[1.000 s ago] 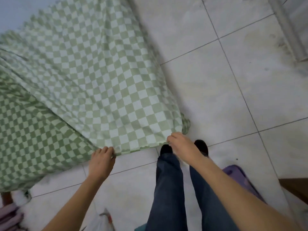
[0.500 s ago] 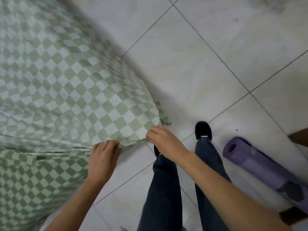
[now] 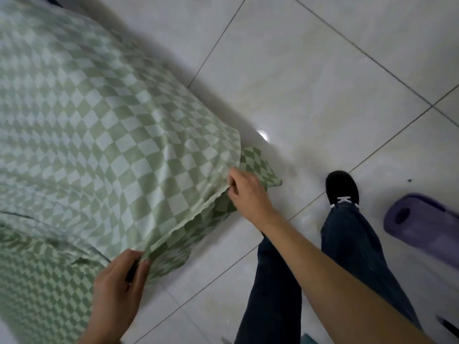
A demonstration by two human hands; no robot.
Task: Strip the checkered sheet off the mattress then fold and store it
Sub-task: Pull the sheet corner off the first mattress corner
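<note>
The green-and-white checkered sheet (image 3: 104, 135) spreads across the left half of the view, held up over the tiled floor and doubled along its near edge. My left hand (image 3: 116, 291) pinches that edge at the lower left. My right hand (image 3: 248, 192) grips the same edge near its right corner, where a darker checkered flap sticks out past the fingers. The mattress is not in view.
Pale floor tiles (image 3: 323, 95) fill the right side. My legs in dark jeans (image 3: 275, 281) and a black shoe (image 3: 342, 187) stand at lower right. A rolled purple mat (image 3: 419, 219) lies on the floor at the right edge.
The view has swung left and down. Both hands have kept their hold on the sheet's edge and moved apart, and a second layer now shows under the near edge.
</note>
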